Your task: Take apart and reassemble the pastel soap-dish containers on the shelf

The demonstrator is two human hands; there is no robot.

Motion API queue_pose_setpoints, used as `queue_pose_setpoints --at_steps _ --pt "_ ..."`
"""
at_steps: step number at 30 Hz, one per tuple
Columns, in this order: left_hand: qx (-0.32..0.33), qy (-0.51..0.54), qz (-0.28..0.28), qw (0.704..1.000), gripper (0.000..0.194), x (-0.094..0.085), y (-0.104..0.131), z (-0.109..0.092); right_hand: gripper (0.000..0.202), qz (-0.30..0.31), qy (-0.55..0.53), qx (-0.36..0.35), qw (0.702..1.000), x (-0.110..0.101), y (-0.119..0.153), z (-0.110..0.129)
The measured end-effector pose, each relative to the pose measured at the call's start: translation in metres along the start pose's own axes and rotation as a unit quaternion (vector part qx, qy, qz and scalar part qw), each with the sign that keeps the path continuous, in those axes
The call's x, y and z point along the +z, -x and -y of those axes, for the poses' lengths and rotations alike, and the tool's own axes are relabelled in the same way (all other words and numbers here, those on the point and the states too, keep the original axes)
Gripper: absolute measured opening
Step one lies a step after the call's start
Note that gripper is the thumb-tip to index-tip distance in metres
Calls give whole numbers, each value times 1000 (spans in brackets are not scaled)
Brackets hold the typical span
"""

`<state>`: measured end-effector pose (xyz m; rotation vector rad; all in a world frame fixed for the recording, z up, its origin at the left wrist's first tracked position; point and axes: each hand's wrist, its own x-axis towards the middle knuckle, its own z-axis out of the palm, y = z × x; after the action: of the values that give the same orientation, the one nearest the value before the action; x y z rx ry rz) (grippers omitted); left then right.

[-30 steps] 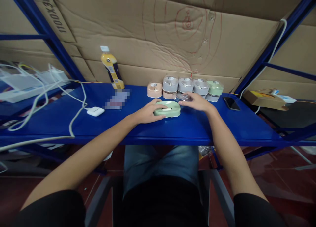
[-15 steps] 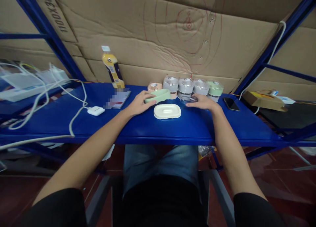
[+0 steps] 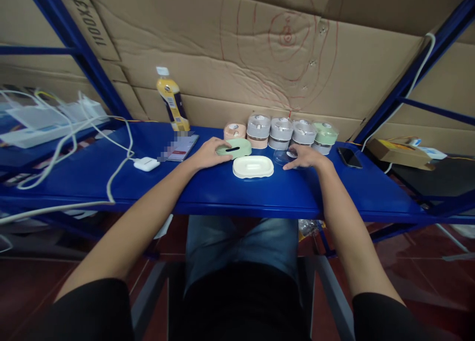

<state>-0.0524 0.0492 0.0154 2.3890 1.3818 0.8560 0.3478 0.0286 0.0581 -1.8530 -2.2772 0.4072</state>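
My left hand (image 3: 213,153) grips the left end of a light green oval piece (image 3: 241,147) with a dark slot in its top. Just in front of that piece, a cream oval tray (image 3: 253,167) rests on the blue table (image 3: 222,192). My right hand (image 3: 305,157) has its thumb and fingers around the right edge of a clear transparent lid (image 3: 281,157), which lies low over the table right of the cream tray. Behind both hands stand several round-cornered containers (image 3: 259,128) in pink, grey and green, stacked with clear tops.
A yellow bottle (image 3: 172,101) stands at the back left, near a phone-like slab (image 3: 183,148) and a white case (image 3: 146,164). White cables (image 3: 111,177) cross the left side. A black phone (image 3: 349,158) and cardboard box (image 3: 401,154) are at right.
The green piece in my left hand has been lowered and tipped flat, so its slotted top now shows. My right hand has shifted slightly, and the clear lid lies flatter.
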Motion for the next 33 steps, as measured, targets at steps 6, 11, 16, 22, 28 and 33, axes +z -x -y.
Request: queue_pose_setpoints --at_steps 6,11,16,22,28,33 --pt "55 63 -39 996 52 0 6 -14 87 -18 3 -10 1000 2 -3 -3" --pt "131 82 -24 988 67 11 17 -44 92 -94 -49 -12 994 -2 3 2" --pt "128 59 14 990 89 25 22 -61 90 -159 -154 -157 962 -2 12 19" --pt "116 98 0 988 93 33 18 -61 92 -88 -155 -332 926 20 4 55" --pt "130 141 -7 981 100 37 15 -61 88 -85 -132 -386 909 36 -8 72" --pt "132 143 -4 981 102 38 14 -60 90 -71 -123 -349 926 35 -4 74"
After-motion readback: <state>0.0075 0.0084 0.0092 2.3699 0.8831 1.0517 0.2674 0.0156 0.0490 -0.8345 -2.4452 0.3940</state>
